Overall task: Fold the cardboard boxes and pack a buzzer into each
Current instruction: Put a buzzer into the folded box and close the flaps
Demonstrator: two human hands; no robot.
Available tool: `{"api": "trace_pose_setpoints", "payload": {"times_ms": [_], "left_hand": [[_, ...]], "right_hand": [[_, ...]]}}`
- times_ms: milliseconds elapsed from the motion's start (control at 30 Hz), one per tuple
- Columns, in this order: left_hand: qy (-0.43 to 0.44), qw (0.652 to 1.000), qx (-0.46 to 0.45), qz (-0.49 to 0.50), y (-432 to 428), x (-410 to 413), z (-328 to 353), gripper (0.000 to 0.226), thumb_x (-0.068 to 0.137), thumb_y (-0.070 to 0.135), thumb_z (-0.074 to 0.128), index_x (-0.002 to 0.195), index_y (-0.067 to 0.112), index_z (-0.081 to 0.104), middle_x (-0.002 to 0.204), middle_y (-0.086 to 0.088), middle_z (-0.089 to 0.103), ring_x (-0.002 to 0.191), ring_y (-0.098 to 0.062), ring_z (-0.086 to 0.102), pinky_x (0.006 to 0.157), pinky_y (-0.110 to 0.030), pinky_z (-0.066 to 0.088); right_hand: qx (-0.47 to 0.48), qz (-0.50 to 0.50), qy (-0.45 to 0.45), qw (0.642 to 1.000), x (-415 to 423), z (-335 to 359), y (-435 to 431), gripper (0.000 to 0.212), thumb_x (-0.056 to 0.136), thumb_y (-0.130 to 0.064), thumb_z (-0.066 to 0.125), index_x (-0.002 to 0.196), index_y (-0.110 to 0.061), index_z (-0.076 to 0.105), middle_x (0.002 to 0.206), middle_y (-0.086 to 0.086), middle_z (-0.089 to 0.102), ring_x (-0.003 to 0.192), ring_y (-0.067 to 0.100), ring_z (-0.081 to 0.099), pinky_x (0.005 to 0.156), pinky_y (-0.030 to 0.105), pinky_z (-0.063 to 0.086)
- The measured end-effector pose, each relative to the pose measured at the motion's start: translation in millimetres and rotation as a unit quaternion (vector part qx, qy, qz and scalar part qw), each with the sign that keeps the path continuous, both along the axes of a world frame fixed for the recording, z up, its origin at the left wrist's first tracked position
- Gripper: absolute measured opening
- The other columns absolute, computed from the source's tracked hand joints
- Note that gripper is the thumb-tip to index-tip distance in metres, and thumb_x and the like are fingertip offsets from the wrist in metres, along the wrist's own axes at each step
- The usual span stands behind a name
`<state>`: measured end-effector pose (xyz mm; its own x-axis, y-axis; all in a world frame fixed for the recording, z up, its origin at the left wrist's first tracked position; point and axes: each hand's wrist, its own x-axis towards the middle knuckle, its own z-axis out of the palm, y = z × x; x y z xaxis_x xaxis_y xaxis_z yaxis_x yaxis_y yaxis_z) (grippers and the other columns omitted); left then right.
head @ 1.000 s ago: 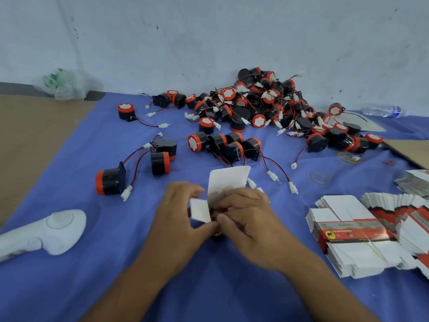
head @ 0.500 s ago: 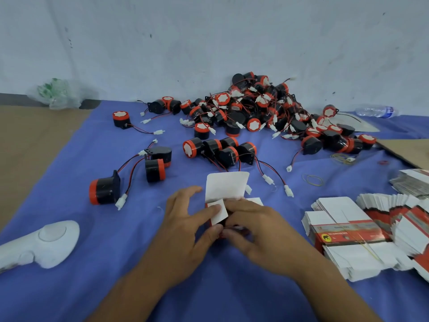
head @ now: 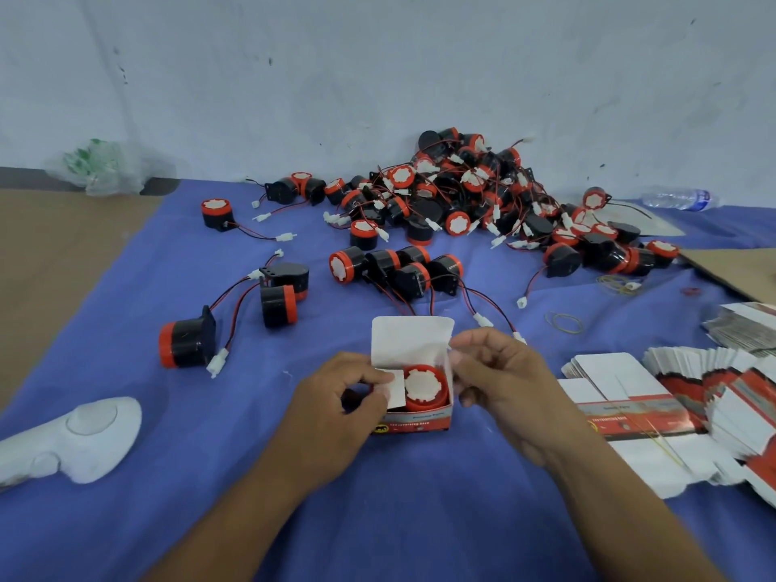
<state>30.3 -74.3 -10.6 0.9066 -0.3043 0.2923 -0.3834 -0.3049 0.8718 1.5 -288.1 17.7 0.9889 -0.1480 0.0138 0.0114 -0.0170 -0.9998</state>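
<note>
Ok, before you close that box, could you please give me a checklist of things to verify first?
1. Buzzer seated in the box, white face up: ok.
2. Its wires tucked inside: cannot tell, hidden.
3. Left side flap folded inward, pinched by the left hand: ok.
4. Opposite side folded in too: cannot tell, the right hand covers it.
5. Lid flap standing open, free to fold down: ok.
6. Box held steady between both hands: ok.
</note>
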Motion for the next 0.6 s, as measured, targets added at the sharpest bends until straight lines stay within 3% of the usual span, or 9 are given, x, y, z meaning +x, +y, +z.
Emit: {"api": "trace_pose_setpoints", "payload": {"times_ms": [100, 167, 233, 300, 333, 400, 500, 600], "left_hand": [[0.036, 0.999, -0.011, 0.010, -1.0, -0.3, -0.3, 0.022, 0.087, 0.011, 0.070, 0.091, 0.030, 0.059, 0.094, 0.021, 0.066, 0.077, -0.004, 0.065, 0.062, -0.014, 0.048], [0.061, 0.998, -0.035, -0.002, -1.8, -0.9, 0.9, 0.036, 0.087, 0.011, 0.069, 0.105, 0.032, 0.046, 0.097, 0.017, 0.068, 0.076, -0.006, 0.065, 0.062, -0.017, 0.049], [0.049, 0.998, -0.047, -0.019, -2.9, -2.6, 1.7, 0.056, 0.087, 0.009, 0.068, 0.125, 0.040, 0.039, 0.108, 0.023, 0.064, 0.082, -0.003, 0.063, 0.067, -0.015, 0.048], [-0.013, 1.000, -0.017, -0.019, -2.4, -3.9, 3.9, 0.054, 0.087, 0.006, 0.067, 0.120, 0.047, 0.053, 0.107, 0.031, 0.059, 0.090, 0.004, 0.056, 0.072, -0.010, 0.045], [-0.042, 0.999, -0.007, -0.026, -1.7, -3.7, 4.8, 0.048, 0.086, 0.002, 0.067, 0.111, 0.043, 0.064, 0.106, 0.029, 0.060, 0.097, 0.004, 0.056, 0.077, -0.012, 0.046], [-0.050, 0.997, -0.012, -0.053, 0.7, -2.8, 3.4, 0.041, 0.084, -0.007, 0.068, 0.102, 0.029, 0.074, 0.115, 0.018, 0.064, 0.111, -0.004, 0.059, 0.089, -0.028, 0.052], [-0.002, 0.995, -0.011, -0.095, 7.3, -1.2, 3.1, 0.032, 0.082, 0.013, 0.071, 0.111, 0.026, 0.072, 0.131, 0.014, 0.058, 0.122, -0.006, 0.056, 0.097, -0.038, 0.052], [-0.001, 0.991, 0.028, -0.129, 11.4, -2.8, 4.2, 0.047, 0.075, 0.043, 0.070, 0.120, 0.030, 0.065, 0.139, 0.017, 0.049, 0.126, -0.004, 0.052, 0.101, -0.036, 0.049]], "right_hand": [[-0.056, 0.021, 0.031, 0.998, 2.6, -10.5, 6.6, 0.022, 0.089, -0.009, 0.073, 0.102, -0.022, 0.060, 0.086, -0.009, 0.068, 0.066, 0.007, 0.059, 0.060, 0.018, 0.048], [-0.065, 0.052, 0.023, 0.996, 2.5, -11.5, 8.6, 0.037, 0.089, -0.009, 0.073, 0.114, -0.030, 0.055, 0.103, -0.008, 0.070, 0.076, 0.013, 0.062, 0.069, 0.028, 0.054], [-0.089, 0.079, -0.010, 0.993, 2.4, -11.2, 7.9, 0.050, 0.091, -0.006, 0.069, 0.125, -0.037, 0.051, 0.107, -0.001, 0.070, 0.071, 0.027, 0.056, 0.065, 0.040, 0.050], [-0.137, 0.095, -0.062, 0.984, 2.2, -10.6, 8.0, 0.039, 0.091, 0.000, 0.065, 0.116, -0.030, 0.062, 0.090, 0.015, 0.062, 0.061, 0.029, 0.043, 0.054, 0.036, 0.040], [-0.163, 0.098, -0.086, 0.978, 1.4, -11.3, 7.5, 0.036, 0.088, 0.006, 0.064, 0.106, -0.025, 0.068, 0.087, 0.016, 0.058, 0.063, 0.026, 0.049, 0.055, 0.033, 0.043], [-0.198, 0.112, -0.098, 0.969, -1.1, -10.0, 6.4, 0.043, 0.081, 0.014, 0.062, 0.099, -0.022, 0.076, 0.105, 0.003, 0.063, 0.095, 0.012, 0.064, 0.077, 0.027, 0.053], [-0.247, 0.181, -0.063, 0.950, -4.5, -5.6, -3.3, 0.040, 0.085, -0.017, 0.066, 0.117, -0.040, 0.071, 0.133, -0.016, 0.055, 0.130, 0.004, 0.049, 0.101, 0.027, 0.048], [-0.306, 0.192, -0.067, 0.930, -5.5, -4.3, -9.4, 0.038, 0.091, -0.047, 0.066, 0.128, -0.045, 0.064, 0.143, -0.023, 0.050, 0.141, -0.002, 0.034, 0.113, 0.025, 0.034]]}}
